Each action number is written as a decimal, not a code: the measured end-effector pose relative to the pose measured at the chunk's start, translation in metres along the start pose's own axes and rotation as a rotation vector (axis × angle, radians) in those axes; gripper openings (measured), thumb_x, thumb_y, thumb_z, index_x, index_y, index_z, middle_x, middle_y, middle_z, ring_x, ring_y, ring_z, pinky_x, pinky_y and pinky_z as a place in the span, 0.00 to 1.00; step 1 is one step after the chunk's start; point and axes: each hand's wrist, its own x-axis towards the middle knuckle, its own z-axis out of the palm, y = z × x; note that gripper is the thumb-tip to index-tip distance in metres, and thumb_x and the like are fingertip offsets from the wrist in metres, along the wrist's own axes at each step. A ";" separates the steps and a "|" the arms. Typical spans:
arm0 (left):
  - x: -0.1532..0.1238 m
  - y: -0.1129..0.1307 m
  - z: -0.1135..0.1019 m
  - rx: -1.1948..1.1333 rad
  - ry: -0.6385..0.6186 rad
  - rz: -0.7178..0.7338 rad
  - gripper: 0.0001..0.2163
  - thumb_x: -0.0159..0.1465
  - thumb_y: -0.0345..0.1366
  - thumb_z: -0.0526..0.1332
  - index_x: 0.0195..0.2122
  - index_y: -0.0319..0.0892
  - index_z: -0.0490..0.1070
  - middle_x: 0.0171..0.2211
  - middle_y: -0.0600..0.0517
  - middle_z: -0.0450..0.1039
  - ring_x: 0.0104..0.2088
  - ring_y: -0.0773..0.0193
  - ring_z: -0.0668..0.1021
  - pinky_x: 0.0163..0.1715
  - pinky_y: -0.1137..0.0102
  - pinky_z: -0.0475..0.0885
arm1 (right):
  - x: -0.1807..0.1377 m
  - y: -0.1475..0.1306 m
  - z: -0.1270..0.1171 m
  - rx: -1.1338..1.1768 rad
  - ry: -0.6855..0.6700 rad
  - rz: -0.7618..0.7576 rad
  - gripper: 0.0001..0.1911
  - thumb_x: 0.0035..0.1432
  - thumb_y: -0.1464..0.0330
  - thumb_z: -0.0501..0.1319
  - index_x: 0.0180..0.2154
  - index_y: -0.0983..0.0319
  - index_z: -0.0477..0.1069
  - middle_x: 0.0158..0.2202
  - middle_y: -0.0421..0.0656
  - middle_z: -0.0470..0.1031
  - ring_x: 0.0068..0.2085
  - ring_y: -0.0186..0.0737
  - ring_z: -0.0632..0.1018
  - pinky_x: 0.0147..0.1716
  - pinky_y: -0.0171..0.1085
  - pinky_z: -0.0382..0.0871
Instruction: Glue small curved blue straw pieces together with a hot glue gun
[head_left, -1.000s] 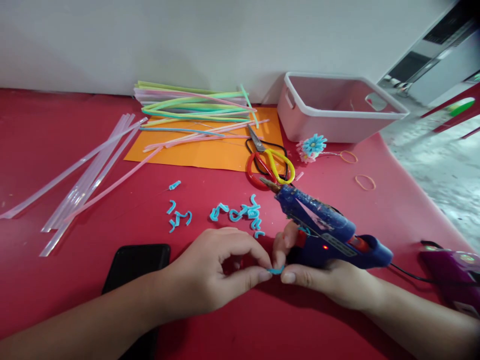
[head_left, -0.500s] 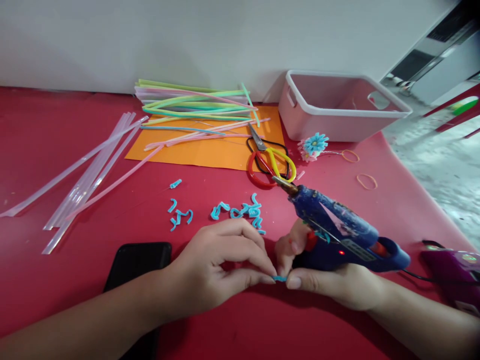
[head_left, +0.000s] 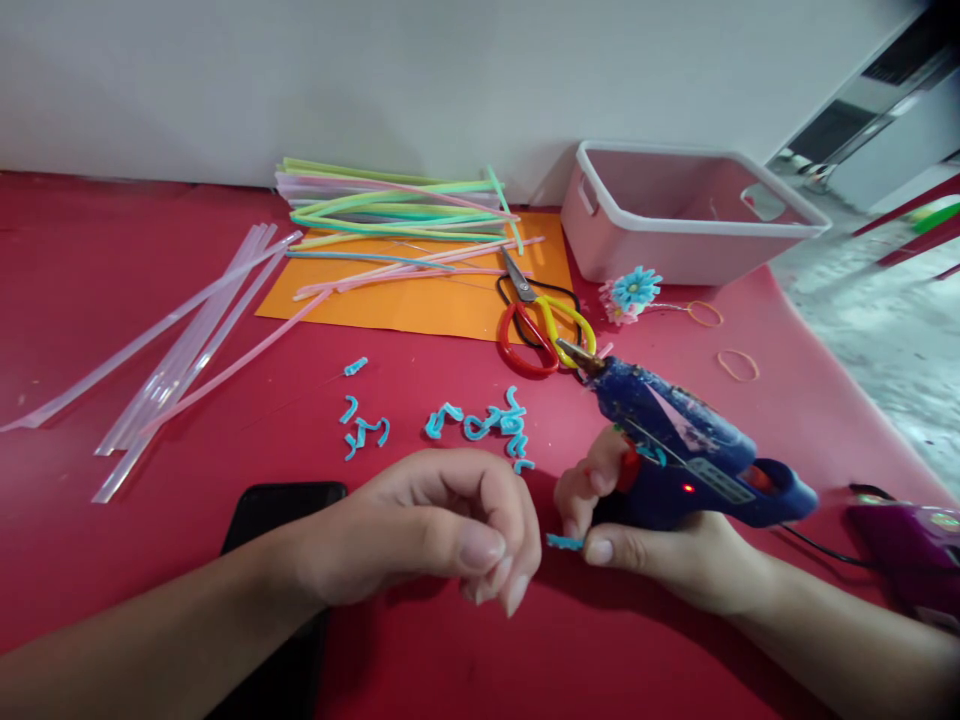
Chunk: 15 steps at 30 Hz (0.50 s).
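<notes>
My right hand [head_left: 637, 530] grips a blue hot glue gun [head_left: 675, 430] with a red trigger and a small lit red light. Its metal nozzle points up and left. Between the thumb and a finger of that same hand is a short blue pipe cleaner piece [head_left: 564, 542]. Just left of it, my left hand [head_left: 457, 530] is closed, its fingers curled in with the thumb against them and nothing visible in them. Several curled blue pipe cleaner pieces [head_left: 510, 420] lie beyond my hands, and a small blue bundle [head_left: 356, 366] lies farther left.
Scissors [head_left: 536, 310] with red and yellow handles rest by an orange sheet [head_left: 345, 300] under coloured pipe cleaners [head_left: 397, 205]. Clear glue sticks [head_left: 187, 340] lie left, a black phone [head_left: 281, 500] under my left forearm. A pink basket [head_left: 690, 240] and flowers [head_left: 634, 290] stand back right.
My left hand has let go of the blue pipe cleaner piece, drawn slightly left and curled its fingers. The piece stays pinched in my right hand, which has risen slightly with the glue gun.
</notes>
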 end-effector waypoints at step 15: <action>0.001 -0.001 -0.001 -0.163 -0.002 -0.028 0.13 0.57 0.40 0.67 0.23 0.43 0.65 0.21 0.54 0.65 0.23 0.66 0.67 0.25 0.68 0.61 | 0.000 -0.001 0.001 -0.030 0.001 0.015 0.17 0.53 0.74 0.71 0.36 0.56 0.64 0.30 0.37 0.78 0.33 0.34 0.79 0.34 0.34 0.76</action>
